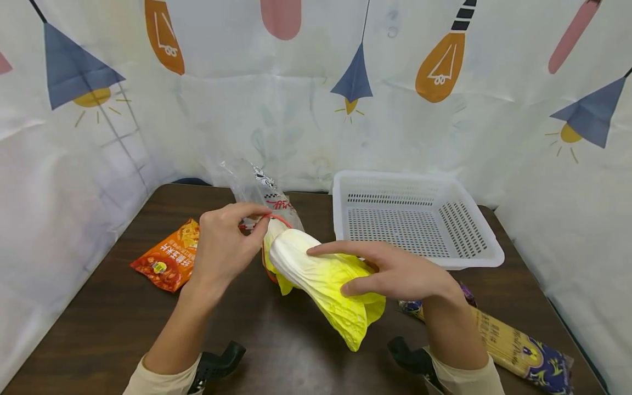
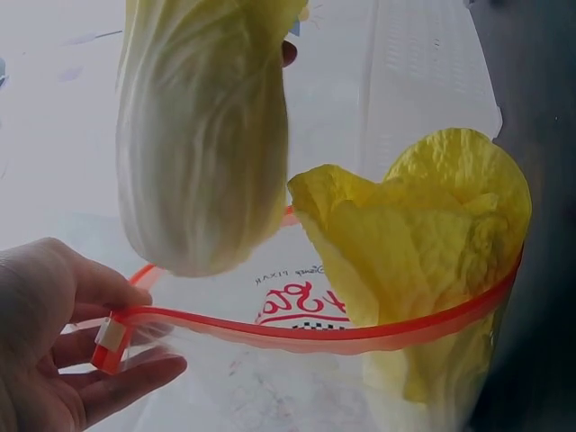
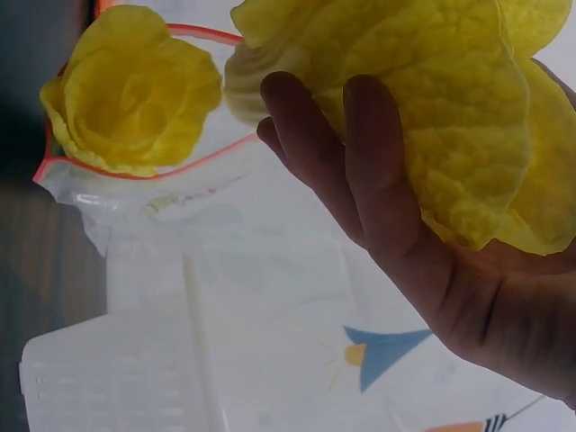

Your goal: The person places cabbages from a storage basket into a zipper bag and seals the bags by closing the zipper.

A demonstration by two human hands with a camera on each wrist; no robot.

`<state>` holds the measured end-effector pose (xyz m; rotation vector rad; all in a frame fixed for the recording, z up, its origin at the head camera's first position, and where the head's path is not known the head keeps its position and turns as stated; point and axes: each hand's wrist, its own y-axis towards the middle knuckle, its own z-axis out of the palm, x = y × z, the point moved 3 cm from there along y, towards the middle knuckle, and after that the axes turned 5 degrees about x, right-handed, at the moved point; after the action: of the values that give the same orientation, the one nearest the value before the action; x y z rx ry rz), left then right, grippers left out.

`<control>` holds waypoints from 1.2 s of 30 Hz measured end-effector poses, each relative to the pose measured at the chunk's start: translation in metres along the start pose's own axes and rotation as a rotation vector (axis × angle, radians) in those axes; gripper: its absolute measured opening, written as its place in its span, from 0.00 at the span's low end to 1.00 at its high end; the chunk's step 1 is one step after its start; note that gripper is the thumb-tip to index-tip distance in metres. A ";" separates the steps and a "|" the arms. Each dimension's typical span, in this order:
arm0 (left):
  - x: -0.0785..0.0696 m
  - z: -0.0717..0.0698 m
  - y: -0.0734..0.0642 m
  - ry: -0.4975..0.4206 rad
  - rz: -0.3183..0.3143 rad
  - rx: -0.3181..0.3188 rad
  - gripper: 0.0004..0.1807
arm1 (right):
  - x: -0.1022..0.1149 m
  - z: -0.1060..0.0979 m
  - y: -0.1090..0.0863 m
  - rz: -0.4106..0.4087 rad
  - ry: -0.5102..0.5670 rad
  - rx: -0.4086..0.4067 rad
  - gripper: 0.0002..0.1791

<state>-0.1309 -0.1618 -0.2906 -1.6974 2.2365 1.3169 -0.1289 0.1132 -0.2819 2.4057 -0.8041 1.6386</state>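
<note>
My left hand (image 1: 222, 244) pinches the red zip edge of a clear zip bag (image 1: 252, 189) near its white slider (image 2: 112, 333). The bag's mouth is spread. One yellow-leaved napa cabbage (image 2: 423, 238) stands inside it, leaves poking above the rim. A second napa cabbage (image 1: 316, 269) is held by my right hand (image 1: 402, 274), fingers and thumb around its leafy part. Its white base (image 2: 202, 207) points toward the bag's opening, over the rim in the left wrist view. Whether it touches the bag, I cannot tell.
An orange snack packet (image 1: 168, 258) lies at the left of the dark table (image 1: 276, 356). A white perforated basket (image 1: 494, 255) stands at the back right. On the right, a yellow and blue noodle packet (image 1: 518, 343) lies partly under my right forearm. Printed curtains surround the table.
</note>
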 end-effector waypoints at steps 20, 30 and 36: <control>-0.003 0.003 0.000 -0.008 0.001 0.039 0.08 | -0.019 0.001 0.030 0.008 0.415 0.077 0.33; -0.005 0.005 0.000 -0.022 0.045 0.054 0.09 | -0.017 0.004 0.035 0.037 0.456 -0.031 0.33; -0.005 0.006 0.000 -0.001 0.071 0.055 0.09 | -0.018 0.008 0.043 0.006 0.429 -0.060 0.33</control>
<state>-0.1313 -0.1537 -0.2923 -1.6132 2.3307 1.2573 -0.1477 0.0801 -0.3094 1.9046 -0.7667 1.9971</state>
